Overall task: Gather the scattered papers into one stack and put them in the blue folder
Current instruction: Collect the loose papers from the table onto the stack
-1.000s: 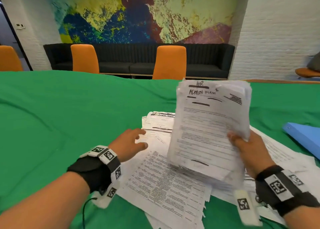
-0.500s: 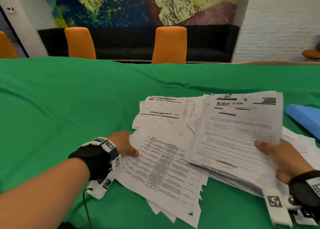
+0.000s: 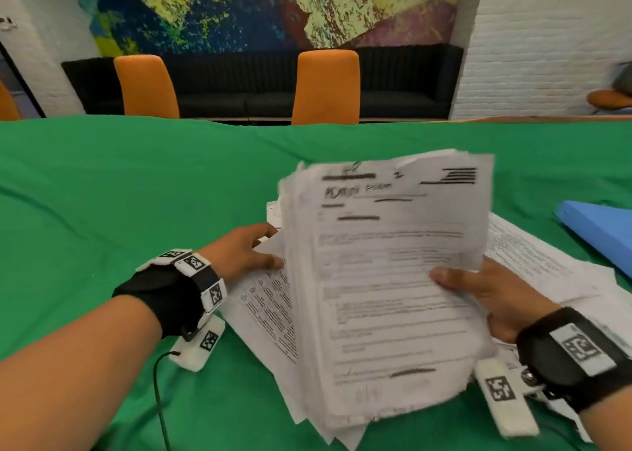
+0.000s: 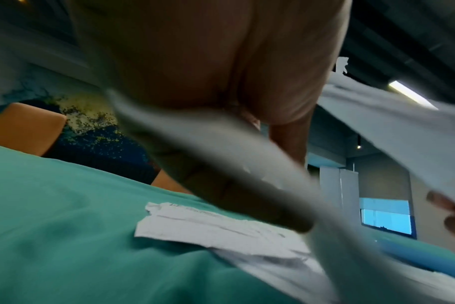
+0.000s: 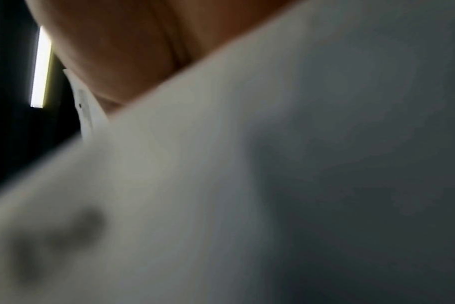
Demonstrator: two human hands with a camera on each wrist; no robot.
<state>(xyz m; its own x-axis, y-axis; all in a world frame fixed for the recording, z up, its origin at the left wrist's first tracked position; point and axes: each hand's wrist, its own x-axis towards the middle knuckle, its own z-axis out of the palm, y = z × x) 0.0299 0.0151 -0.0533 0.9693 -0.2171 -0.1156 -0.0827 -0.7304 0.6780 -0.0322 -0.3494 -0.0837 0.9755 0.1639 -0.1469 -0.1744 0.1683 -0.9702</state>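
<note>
A thick stack of printed papers stands tilted up off the green table, blurred by motion. My right hand grips its right edge, thumb on the front page. My left hand is at its left edge, thumb pinching sheets there while the fingers reach behind. More loose papers lie flat under and behind the stack. The blue folder lies at the right edge of the table. In the left wrist view a blurred sheet crosses under the palm. In the right wrist view paper fills most of the frame.
The green cloth covers the whole table. Two orange chairs and a black sofa stand behind the far edge. A loose sheet lies on the cloth ahead of the left hand.
The stack lay nearly flat half a second ago and is now lifted and tilted up. My left hand moved right from the lower sheets to the stack's left edge.
</note>
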